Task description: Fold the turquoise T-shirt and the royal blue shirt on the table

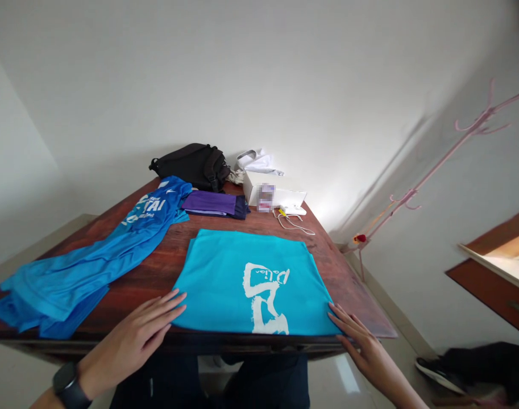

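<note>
A turquoise shirt (233,272) with a white print lies folded flat at the near edge of a dark wooden table (157,258). My left hand (133,335), with a black watch on the wrist, rests open with fingers stretched toward the shirt's near left corner. My right hand (364,343) lies open too, its fingertips touching the shirt's near right corner. Neither hand holds anything.
A blue jersey (92,255) sprawls across the table's left side. Behind it are a folded purple cloth (214,203), a black bag (191,165), a white box (268,196) and a cable (295,222). A pink coat stand (434,165) leans at the right.
</note>
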Available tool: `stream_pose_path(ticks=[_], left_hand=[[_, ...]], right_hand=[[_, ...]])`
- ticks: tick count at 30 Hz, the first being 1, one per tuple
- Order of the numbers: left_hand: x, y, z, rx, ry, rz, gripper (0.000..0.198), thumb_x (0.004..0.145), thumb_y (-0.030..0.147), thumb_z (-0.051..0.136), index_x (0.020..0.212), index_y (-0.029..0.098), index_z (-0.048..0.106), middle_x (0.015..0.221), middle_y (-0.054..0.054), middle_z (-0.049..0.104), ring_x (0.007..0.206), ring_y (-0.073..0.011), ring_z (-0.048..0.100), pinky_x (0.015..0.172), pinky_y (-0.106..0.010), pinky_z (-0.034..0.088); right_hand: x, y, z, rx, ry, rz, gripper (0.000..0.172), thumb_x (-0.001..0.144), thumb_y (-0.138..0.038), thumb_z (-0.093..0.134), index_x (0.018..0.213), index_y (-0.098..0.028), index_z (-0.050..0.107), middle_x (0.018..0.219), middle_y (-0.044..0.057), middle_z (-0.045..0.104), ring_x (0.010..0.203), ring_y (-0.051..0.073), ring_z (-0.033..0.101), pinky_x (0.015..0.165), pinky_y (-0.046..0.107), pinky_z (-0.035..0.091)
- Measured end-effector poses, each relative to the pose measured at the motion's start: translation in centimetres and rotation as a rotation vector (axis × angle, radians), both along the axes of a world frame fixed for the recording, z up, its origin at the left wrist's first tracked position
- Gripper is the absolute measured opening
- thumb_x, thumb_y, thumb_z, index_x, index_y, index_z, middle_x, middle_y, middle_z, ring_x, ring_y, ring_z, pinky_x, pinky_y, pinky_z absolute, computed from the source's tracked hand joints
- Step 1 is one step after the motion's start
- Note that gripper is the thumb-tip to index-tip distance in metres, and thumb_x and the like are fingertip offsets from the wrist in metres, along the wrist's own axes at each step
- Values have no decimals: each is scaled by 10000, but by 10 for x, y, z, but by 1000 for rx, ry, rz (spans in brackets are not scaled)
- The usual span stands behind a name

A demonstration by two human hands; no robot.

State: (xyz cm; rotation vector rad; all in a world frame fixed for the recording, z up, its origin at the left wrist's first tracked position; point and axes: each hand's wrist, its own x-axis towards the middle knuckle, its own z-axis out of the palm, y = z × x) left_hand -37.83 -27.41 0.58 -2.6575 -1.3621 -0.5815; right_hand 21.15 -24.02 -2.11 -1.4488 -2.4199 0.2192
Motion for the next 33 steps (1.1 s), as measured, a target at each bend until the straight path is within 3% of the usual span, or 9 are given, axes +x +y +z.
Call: stream_pose_path(ticks=[5,12,19,24,28,33], left_hand=[[-9,-3,0,23,16,-32,525,937,250,605,1445,352,524,1520,6,478,1393,-267,465,1089,-385,492],[-31,-4,-25,-54,-74,-4,392,973,342,575,1354,433,595,1372,43,622,1314,-262,554,1029,-403,539],[-17,-10,-25,-18,-256,55,295,954,379,616,1236,373,704,1314,11,676,1192,-232,651,1015,-369,558],[-19,-17,-24,41,-309,84,281,963,398,601,1224,362,699,1305,15,678,1151,-218,668,1009,-352,560],[-22,-18,-23,62,-321,181,351,931,509,620,1238,351,688,1304,-9,669,1149,-249,660,1000,-379,560],[-18,-20,-24,32,-357,237,350,926,516,628,1224,339,677,1206,-16,698,1119,-243,660,984,-373,555]], right_hand=[[3,-2,-4,155,45,-3,368,989,-257,485,1317,-305,644,1430,23,579,1331,243,529,1119,446,453],[1,-7,-22,317,166,-56,348,963,-201,481,1238,-293,673,1282,17,695,1135,217,690,968,317,590],[-8,-12,-23,428,219,-157,267,944,-249,517,1137,-273,701,1150,51,729,1050,255,714,873,365,613],[-16,-17,-21,368,291,-241,232,947,-273,521,1086,-262,707,1107,68,722,984,247,715,777,340,620],[-22,-12,-20,367,360,-272,231,953,-270,515,1096,-251,695,1112,74,715,1023,254,698,863,366,586],[-21,-4,-28,346,382,-252,279,913,-302,573,1164,-243,678,1153,69,709,1066,273,688,917,390,572]])
